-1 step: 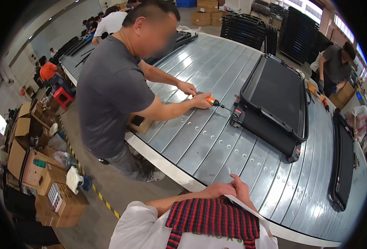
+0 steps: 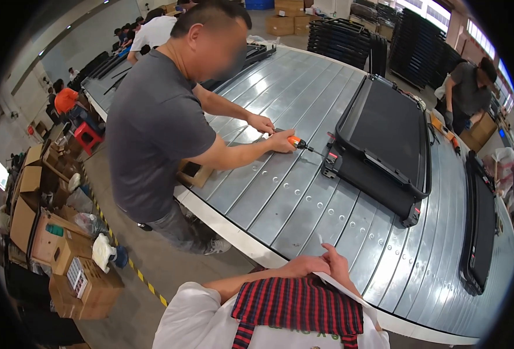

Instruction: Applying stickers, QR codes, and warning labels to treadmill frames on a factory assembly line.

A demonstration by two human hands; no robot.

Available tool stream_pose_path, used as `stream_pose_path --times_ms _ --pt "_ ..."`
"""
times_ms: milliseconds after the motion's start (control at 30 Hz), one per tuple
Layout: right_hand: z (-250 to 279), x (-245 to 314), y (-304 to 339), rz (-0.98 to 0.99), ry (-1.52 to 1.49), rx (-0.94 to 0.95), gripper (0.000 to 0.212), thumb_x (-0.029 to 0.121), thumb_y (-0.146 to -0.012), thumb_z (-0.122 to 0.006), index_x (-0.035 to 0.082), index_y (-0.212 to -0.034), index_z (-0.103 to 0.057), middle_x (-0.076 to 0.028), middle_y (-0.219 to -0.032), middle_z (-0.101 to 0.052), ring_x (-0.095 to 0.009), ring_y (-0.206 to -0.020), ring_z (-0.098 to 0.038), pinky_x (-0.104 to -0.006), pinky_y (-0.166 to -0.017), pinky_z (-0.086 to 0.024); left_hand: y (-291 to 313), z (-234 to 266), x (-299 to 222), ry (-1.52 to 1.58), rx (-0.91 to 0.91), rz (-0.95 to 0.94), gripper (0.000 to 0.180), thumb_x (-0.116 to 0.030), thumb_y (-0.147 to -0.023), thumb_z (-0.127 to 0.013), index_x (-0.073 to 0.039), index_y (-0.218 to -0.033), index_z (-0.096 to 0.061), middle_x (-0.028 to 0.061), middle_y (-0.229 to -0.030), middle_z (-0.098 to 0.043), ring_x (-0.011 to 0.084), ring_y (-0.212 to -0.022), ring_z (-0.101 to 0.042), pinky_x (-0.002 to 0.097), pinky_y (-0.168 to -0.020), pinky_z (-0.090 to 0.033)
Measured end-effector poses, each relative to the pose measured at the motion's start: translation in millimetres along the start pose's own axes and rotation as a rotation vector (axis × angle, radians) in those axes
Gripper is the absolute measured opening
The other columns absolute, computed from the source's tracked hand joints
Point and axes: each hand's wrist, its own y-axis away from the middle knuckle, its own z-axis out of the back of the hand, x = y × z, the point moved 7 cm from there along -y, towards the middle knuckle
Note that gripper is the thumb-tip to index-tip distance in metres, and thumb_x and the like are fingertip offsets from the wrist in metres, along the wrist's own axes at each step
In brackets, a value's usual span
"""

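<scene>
My left hand (image 2: 304, 266) and my right hand (image 2: 339, 266) meet at the near table edge, close to my body. The left hand's fingers are curled against the right hand. One finger of the right hand points up, while its other fingers are bent inward and partly hidden. Whatever lies between the hands, if anything, cannot be made out. Across the table, a co-worker grips an orange and black power screwdriver (image 2: 295, 142). Its bit reaches the corner of a black framed panel assembly (image 2: 388, 128), which has a dark roll along its near side.
The metal-slatted table (image 2: 257, 200) has a pale rim. A second black assembly (image 2: 479, 227) lies at right. Left of the co-worker are cardboard boxes (image 2: 88, 288), a red stool (image 2: 87, 138) and yellow-black floor tape (image 2: 143, 273). Black frames (image 2: 338, 46) are stacked behind; another person stands far right.
</scene>
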Motion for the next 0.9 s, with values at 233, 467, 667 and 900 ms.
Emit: stream_pose_path --times_ms 233,467,667,900 --pt "-11 -3 -7 -0.077 0.031 0.055 0.043 0.004 -0.072 -0.054 0.01 -0.113 -0.044 -0.01 -0.074 -0.06 -0.021 -0.067 -0.061 -0.0294 -0.061 -0.047 2 10 8 0.005 0.012 0.001 0.017 -0.01 -0.071 -0.057 -0.006 -0.088 -0.058 0.0092 -0.087 -0.059 0.0258 -0.086 -0.056 0.0287 -0.075 -0.043" --pt "-19 4 -17 -0.105 0.039 0.061 0.044 0.003 -0.071 -0.054 0.01 -0.114 -0.043 -0.011 -0.075 -0.06 -0.021 -0.069 -0.06 -0.0292 -0.061 -0.047 4 24 16 -0.013 0.036 0.016 0.017 -0.009 -0.07 -0.057 -0.007 -0.087 -0.058 0.008 -0.085 -0.059 0.0248 -0.085 -0.057 0.0283 -0.074 -0.043" --pt "-28 -6 -23 -0.116 0.051 0.059 0.049 0.012 -0.069 -0.06 0.015 -0.114 -0.04 -0.011 -0.076 -0.06 -0.029 -0.067 -0.06 -0.0355 -0.059 -0.047 6 32 23 0.006 0.059 -0.014 0.018 -0.008 -0.069 -0.057 -0.007 -0.087 -0.058 0.0076 -0.086 -0.059 0.0251 -0.085 -0.057 0.0288 -0.074 -0.043" --pt "-32 2 -29 -0.108 0.043 0.061 0.052 0.012 -0.068 -0.06 0.015 -0.116 -0.039 -0.01 -0.077 -0.061 -0.028 -0.068 -0.06 -0.0353 -0.06 -0.047 10 40 28 0.003 0.026 -0.067 0.019 -0.006 -0.069 -0.057 -0.007 -0.088 -0.058 0.008 -0.085 -0.059 0.0255 -0.085 -0.056 0.0292 -0.074 -0.043"
